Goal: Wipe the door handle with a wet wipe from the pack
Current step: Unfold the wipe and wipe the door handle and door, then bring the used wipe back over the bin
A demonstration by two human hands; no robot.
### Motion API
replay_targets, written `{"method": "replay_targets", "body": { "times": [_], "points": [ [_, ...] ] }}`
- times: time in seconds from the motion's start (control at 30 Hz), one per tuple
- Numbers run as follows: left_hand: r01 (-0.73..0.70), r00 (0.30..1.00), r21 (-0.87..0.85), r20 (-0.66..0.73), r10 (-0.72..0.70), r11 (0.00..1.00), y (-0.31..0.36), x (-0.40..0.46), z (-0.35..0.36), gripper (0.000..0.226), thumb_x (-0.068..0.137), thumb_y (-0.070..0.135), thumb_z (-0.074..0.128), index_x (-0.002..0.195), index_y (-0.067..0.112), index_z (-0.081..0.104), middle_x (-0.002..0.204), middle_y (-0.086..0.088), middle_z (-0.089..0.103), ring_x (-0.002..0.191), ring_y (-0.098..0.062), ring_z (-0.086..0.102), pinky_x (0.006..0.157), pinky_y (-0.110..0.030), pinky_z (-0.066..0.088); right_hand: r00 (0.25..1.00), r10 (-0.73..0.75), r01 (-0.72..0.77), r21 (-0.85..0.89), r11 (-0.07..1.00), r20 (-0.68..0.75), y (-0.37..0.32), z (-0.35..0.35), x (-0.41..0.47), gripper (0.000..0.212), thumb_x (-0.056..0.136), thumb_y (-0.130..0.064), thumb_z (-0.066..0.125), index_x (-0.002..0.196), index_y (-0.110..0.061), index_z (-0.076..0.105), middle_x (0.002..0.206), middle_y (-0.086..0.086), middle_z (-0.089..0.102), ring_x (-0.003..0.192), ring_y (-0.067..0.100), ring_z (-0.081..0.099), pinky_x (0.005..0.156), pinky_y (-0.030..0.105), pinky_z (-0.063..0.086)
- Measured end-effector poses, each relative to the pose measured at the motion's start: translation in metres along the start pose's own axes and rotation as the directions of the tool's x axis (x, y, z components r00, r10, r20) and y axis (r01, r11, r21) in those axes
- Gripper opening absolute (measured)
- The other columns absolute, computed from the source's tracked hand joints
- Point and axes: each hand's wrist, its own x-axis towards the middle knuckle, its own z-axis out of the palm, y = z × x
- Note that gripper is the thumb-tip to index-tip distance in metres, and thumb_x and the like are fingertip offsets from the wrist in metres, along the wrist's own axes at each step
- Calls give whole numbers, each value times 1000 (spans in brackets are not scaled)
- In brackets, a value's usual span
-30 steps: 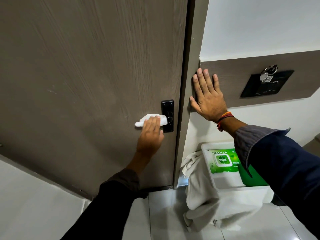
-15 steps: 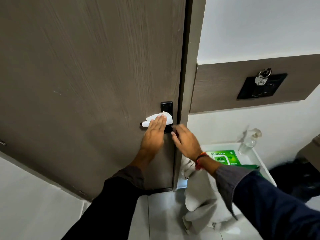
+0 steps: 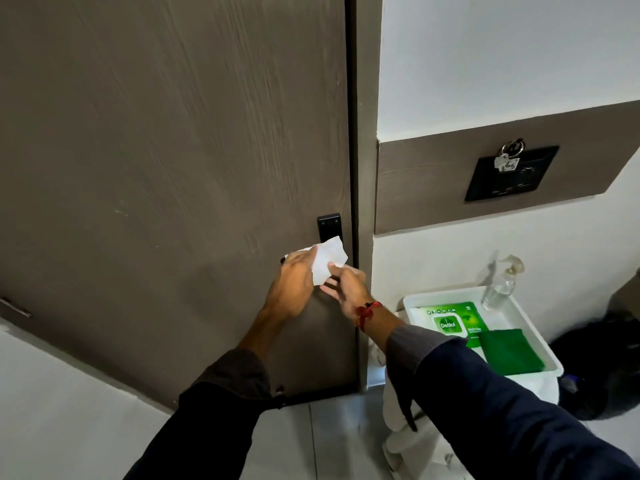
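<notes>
Both hands are on the thin white wet wipe point(image 3: 328, 259) right now: the left hand point(image 3: 293, 285) presses its side of the sheet over the black lever door handle point(image 3: 284, 260), of which only the tip pokes out at the hand's 9 o'clock, and the right hand point(image 3: 347, 285) pinches the wipe's lower right edge between thumb and fingers. So neither hand is free; both are gripping the wipe. The handle sits just below the black rectangular lock plate point(image 3: 329, 227) on the grey-brown wood-grain door point(image 3: 173, 168).

What could go wrong, imo:
- The wipe looks half unfolded and floppy, so with two hands tugging at it, it could tear or slip off the lever and end up on the floor.
- Leaning on the lever might unlatch the door and swing it, which would throw the wiping off.
- Most of the handle is hidden under the hand, so I can't tell how much has been covered, and the underside could easily get skipped.

Readable text: the flat green wet wipe pack point(image 3: 450, 323), lying in the white plastic tray point(image 3: 526, 320) at roughly 4 o'clock from the hands, says "Dettol" on its lid label. The smaller print beside it is too tiny to read. The tag on the keys point(image 3: 508, 157) hanging on the black wall panel point(image 3: 509, 174) is unreadable too.
</notes>
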Motion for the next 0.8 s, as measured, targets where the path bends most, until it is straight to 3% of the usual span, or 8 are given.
{"method": "replay_targets", "body": {
  "times": [0.07, 0.13, 0.27, 0.43, 0.5, 0.57, 0.7, 0.8],
  "points": [
    [103, 994, -103, -28, -106, 989, -6, 2, 4, 47, 105, 12, 48, 152, 11, 42, 143, -16, 54, 135, -29, 47, 111, -42, 42, 997, 11, -11, 1, 1000, 72, -3, -19, -3, 37, 104, -7, 54, 140, 1, 55, 136, 22, 66, 127, 38, 64, 110, 50, 52],
    [196, 978, -308, 133, -162, 931, -2, 3, 12, 53, 104, 17, 54, 154, 15, 38, 140, -12, 57, 132, -27, 50, 107, -43, 45, 993, 31, -32, 4, 999, 118, -8, -41, -6, 40, 102, -7, 52, 141, 1, 53, 137, 23, 65, 129, 38, 62, 115, 54, 47],
    [310, 934, -662, 346, -90, 683, 25, 0, 45, 55, 97, 1, 63, 144, 19, 42, 114, -24, 68, 96, -29, 70, 79, -38, 58, 996, 12, -5, -80, 997, 83, -21, -89, -13, 37, 98, -4, 54, 132, 8, 60, 123, 25, 71, 113, 38, 69, 101, 52, 55],
    [270, 949, -702, 310, -58, 659, 69, 4, 91, 30, 94, -11, 59, 120, 4, 59, 96, -18, 67, 77, -18, 66, 66, -26, 51, 992, -86, 72, -146, 987, -90, -33, -153, -29, 23, 97, 2, 62, 119, -2, 61, 94, 19, 65, 66, 21, 67, 59, 32, 58],
    [262, 949, -673, 309, -59, 692, 86, 7, 111, 19, 97, -7, 58, 112, -6, 69, 103, -12, 69, 78, -5, 66, 68, -13, 50, 986, -109, 97, -91, 991, -129, -35, -180, -34, 38, 96, 2, 66, 130, -8, 54, 105, 22, 65, 79, 29, 67, 71, 42, 58],
    [272, 945, -649, 320, -70, 710, 102, 9, 132, 20, 100, -2, 56, 109, -7, 73, 108, -13, 71, 87, -11, 65, 68, -4, 49, 989, -117, 110, -76, 991, -91, -37, -206, -41, 53, 95, -1, 70, 140, -19, 50, 117, 19, 68, 96, 32, 67, 82, 48, 58],
    [348, 920, -641, 375, -117, 684, 123, 12, 170, 21, 99, 4, 58, 113, 0, 73, 113, -15, 72, 94, -21, 65, 73, -24, 53, 991, -132, 129, -141, 981, -11, -41, -245, -51, 53, 91, 9, 71, 137, -10, 55, 106, 19, 67, 100, 32, 64, 79, 41, 58],
    [437, 879, -614, 446, -168, 657, 134, 12, 193, 22, 98, 10, 59, 114, 12, 74, 99, -7, 72, 85, -20, 67, 65, -28, 55, 989, -143, 133, -219, 967, -30, -44, -269, -45, 44, 88, 20, 67, 130, 10, 58, 104, 24, 64, 99, 35, 61, 88, 51, 51]
  ]
}}
